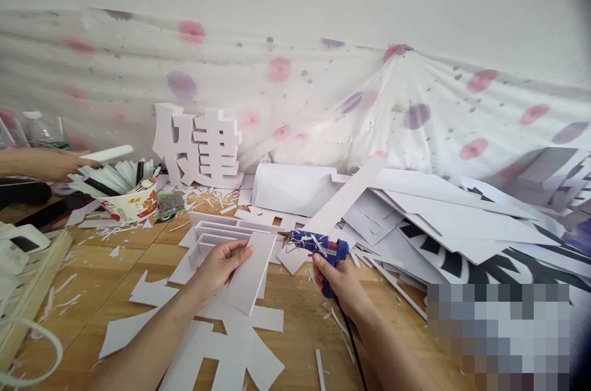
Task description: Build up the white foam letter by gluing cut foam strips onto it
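My left hand [227, 265] is closed on a flat white foam board piece [250, 277], thumb on its face. In my right hand [336, 277] is a blue hot glue gun [318, 244], its nozzle pointing left at the upper right edge of the board piece. Strands of white scrap or glue cling to the gun's front. Behind my left hand lies a partly built white letter form [217, 232] with upright strips on it. Cut white character shapes [231, 342] lie on the table below my forearm. Whether the nozzle touches the board I cannot tell.
A finished white character [198, 148] stands at the back. A paper bowl [132, 203] holds several white and black sticks. Another person's arm [39, 163] reaches in at left. White sheets [443, 206] are piled at right. A black cord [351, 342] trails from the gun.
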### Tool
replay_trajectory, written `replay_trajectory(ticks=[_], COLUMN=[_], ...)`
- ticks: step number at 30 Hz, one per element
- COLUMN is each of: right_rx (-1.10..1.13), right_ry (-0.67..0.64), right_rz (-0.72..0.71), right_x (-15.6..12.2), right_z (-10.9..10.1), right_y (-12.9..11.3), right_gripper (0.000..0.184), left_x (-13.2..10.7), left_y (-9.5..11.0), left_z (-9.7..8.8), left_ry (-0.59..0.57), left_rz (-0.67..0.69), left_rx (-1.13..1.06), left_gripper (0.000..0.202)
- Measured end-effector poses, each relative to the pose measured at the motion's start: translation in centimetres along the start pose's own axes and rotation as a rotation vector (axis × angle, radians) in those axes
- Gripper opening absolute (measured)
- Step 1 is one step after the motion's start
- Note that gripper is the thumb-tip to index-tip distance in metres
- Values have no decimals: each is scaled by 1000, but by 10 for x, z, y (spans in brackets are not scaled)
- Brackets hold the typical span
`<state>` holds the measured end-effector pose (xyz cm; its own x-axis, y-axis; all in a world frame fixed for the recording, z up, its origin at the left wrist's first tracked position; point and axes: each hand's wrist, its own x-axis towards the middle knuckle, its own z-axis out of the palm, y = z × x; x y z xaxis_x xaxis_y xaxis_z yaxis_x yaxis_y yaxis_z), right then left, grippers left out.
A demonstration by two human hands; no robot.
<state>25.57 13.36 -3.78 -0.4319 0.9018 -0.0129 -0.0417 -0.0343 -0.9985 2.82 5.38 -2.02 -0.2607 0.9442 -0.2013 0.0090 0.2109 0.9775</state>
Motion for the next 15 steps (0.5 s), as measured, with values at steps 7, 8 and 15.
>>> replay_trajectory(ticks=[7, 8, 15], right_rx=[-223, -249, -491], right_ry=[74, 80, 228], right_rz=[-81, -83, 24], right_x=[3, 2, -19], right_z=[-30, -39, -109], right_y=[-9, -11, 1], right_gripper=[46, 45, 44], left_x=[0, 0, 0], left_y=[1, 1, 9], left_z=[-1, -1, -3], left_ry=[73, 97, 236], left_rz=[45, 47, 88], left_rx=[-48, -58, -94], left_gripper=[55, 57, 63])
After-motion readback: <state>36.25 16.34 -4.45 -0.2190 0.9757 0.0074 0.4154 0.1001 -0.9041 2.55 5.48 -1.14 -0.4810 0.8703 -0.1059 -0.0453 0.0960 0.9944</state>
